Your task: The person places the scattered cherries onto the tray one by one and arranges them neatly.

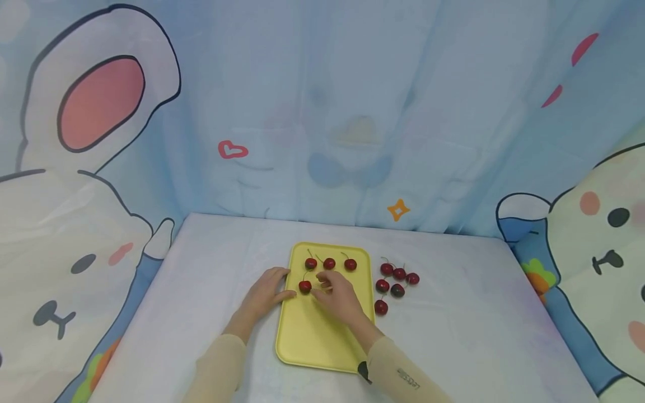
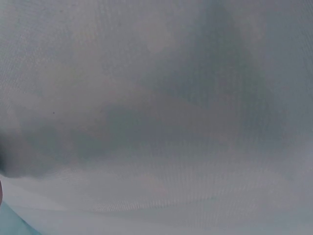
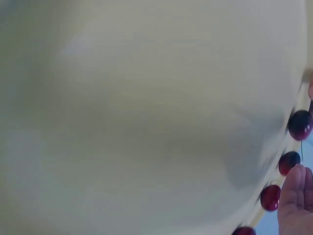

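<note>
A yellow tray (image 1: 322, 341) lies on the table with three cherries in a row near its far end, one of them a red cherry (image 1: 311, 263) at the left. Below that row sits another cherry (image 1: 304, 286), stem up. My left hand (image 1: 262, 294) rests at the tray's left edge, its thumb over the rim and its fingers spread. Above the tray, my right hand (image 1: 340, 296) is just right of the lower cherry, thumb and forefinger apart. In the right wrist view, its fingers (image 3: 296, 196) look straight, and cherries (image 3: 270, 198) show along the tray's far side.
Several loose cherries (image 1: 397, 290) lie on the white tablecloth (image 1: 453, 336) just right of the tray, some with stems. Behind the table hangs a blue cartoon curtain (image 1: 282, 112). The left wrist view shows mostly blurred pale cloth (image 2: 156, 196).
</note>
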Motion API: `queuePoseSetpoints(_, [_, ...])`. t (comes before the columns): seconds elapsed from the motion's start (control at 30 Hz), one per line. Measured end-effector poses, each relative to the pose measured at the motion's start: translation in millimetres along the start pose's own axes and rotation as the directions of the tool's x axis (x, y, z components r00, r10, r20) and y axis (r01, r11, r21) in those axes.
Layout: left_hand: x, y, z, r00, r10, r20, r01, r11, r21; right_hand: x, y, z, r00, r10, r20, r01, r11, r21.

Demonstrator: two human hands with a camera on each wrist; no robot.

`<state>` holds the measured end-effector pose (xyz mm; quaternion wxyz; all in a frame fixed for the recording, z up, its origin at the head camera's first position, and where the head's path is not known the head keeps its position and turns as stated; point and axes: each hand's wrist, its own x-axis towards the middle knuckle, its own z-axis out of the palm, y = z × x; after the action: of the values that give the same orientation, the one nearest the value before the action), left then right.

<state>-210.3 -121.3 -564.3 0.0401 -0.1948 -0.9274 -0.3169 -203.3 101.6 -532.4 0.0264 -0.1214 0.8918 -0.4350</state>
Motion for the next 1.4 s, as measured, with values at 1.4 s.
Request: queuePoseSetpoints(1.4, [8.7, -0.8, -5.6, 0.994, 0.054, 0.091, -0.061, 0.995, 0.076, -71.9, 98.9, -82.8, 0.974, 0.163, -0.159, -0.192, 0.963, -0.19])
